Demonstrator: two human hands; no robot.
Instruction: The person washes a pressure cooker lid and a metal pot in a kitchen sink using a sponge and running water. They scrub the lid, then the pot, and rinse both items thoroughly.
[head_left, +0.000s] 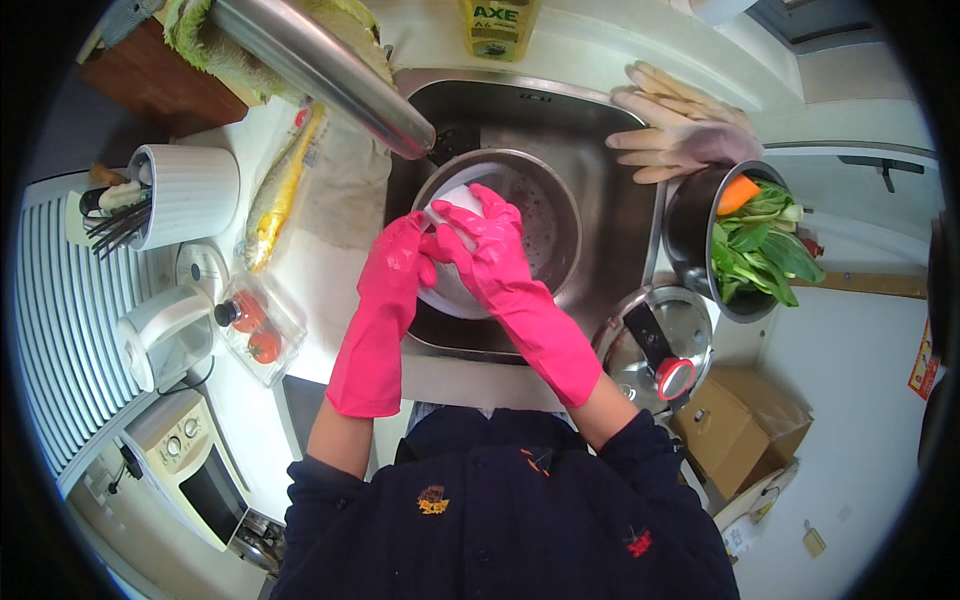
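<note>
Both my hands wear pink rubber gloves and meet over a round metal pot (576, 225) in the steel sink. My left hand (401, 244) grips the left edge of a white dish (450, 296), which sits tilted inside the pot's rim. The fingers of my right hand (484, 232) are bent around a white piece (463, 198), apparently a sponge, against that dish. My gloves hide much of the dish and the piece. Sudsy water (536, 225) with small bubbles shows in the pot, to the right of my hands.
A metal cylinder (330, 75) juts over the sink's (619, 225) left corner. Leftward lie a bagged yellow fish (281, 195) and packed tomatoes (262, 346). To the right are rubber gloves (686, 135), a pot of vegetables (690, 225) and a glass lid (690, 319). Detergent (495, 30) stands behind.
</note>
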